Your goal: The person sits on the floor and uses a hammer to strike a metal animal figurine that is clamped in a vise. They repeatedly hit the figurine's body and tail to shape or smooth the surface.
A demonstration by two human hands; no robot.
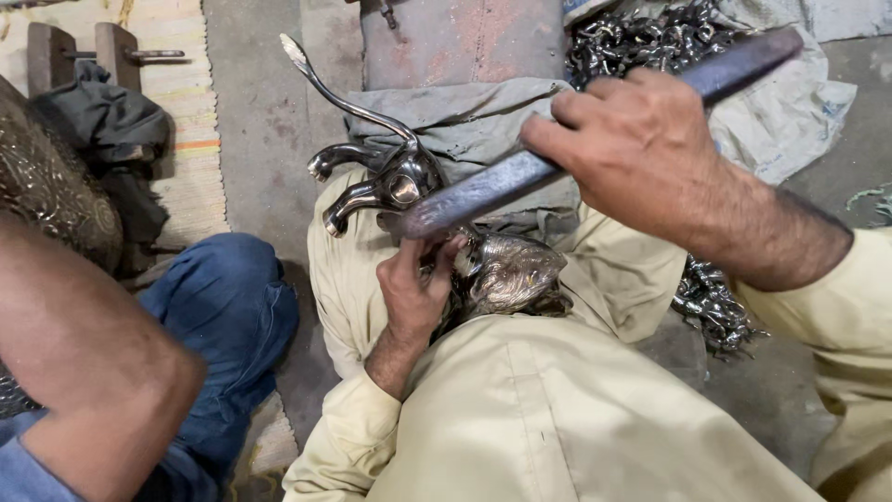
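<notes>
Head-camera view looks down on a shiny metal casting, a curved figure with hooked limbs and a long thin tail sweeping up and left, propped on the person's lap over a cream trouser leg. Below and right of the casting, the left hand has its fingers curled tight around the piece's dull, textured lower part, steadying it. Across the casting from the upper right lies a long, flat dark metal file, its tip touching the polished body; the right hand is clenched in a full fist around the file's shaft. Behind the casting sits a folded grey cloth, and further right a heap of small dark metal parts on pale sacking. Left of the casting, a co-worker's bare forearm and blue-trousered knee intrude.
</notes>
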